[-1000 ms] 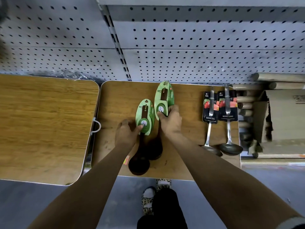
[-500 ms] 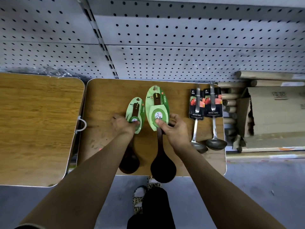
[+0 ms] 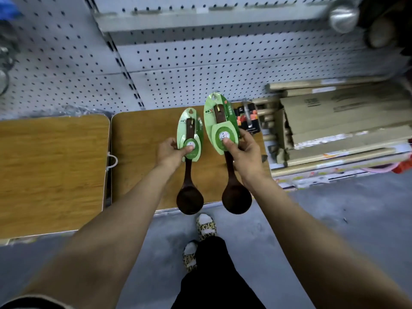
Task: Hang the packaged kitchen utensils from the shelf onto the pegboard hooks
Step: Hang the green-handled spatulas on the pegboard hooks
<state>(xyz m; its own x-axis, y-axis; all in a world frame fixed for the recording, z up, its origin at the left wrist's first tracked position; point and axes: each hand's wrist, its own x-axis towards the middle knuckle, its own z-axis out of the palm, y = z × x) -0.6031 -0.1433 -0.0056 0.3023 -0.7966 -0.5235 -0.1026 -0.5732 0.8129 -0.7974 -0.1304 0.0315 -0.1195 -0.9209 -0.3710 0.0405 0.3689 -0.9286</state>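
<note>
Two dark wooden ladles on green oval cards, held upright side by side above the wooden shelf (image 3: 142, 157) — the smaller ladle (image 3: 190, 166) on the left, the larger ladle (image 3: 225, 152) on the right — bowls hanging down, below the grey pegboard (image 3: 200, 70).

Both arms reach forward; left hand (image 3: 170, 152) and right hand (image 3: 244, 152) each pinching with curled fingers

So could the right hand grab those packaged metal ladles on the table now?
Probably not as things stand: the right hand already holds a wooden ladle, which also covers most of the metal ladles behind it.
</note>
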